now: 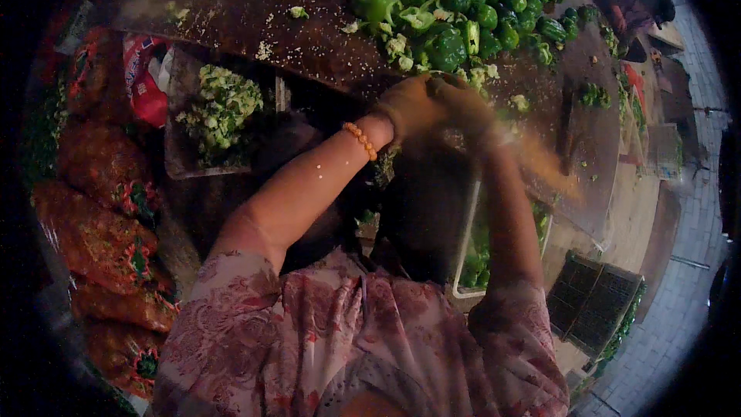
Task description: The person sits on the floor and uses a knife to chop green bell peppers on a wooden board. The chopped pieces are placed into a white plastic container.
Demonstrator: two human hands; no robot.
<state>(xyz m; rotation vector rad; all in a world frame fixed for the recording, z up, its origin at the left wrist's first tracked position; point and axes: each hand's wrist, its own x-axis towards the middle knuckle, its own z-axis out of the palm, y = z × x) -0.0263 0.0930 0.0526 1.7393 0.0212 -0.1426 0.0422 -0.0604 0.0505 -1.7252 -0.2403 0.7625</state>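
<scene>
While both gloved hands meet at the near edge of the counter (309,38), the left hand (409,108) and the right hand (467,108) close together over something small that the gloves hide; it cannot be told from this view what the fingers hold or how tightly they are shut. The heap of green peppers (463,8) lies just beyond the hands, toward the far right part of the counter, with cut pieces and pale seeds scattered over the dark surface toward the left. A beaded bracelet (361,140) sits on the left wrist.

Judged from the posture, the work in hand is the opening or coring of a single pepper close to the heap. To do this well, the piece is kept low over the counter edge so that seeds fall onto the surface or into the tray of trimmings (216,116) below the near left edge, not onto the sleeves. The right forearm appears blurred, which suggests a quick stroke; a shorter, controlled motion is advisable to protect the opposing fingers. A white crate (471,262) of green pieces stands below the right elbow, and netted sacks (100,224) lie along the left side.
</scene>
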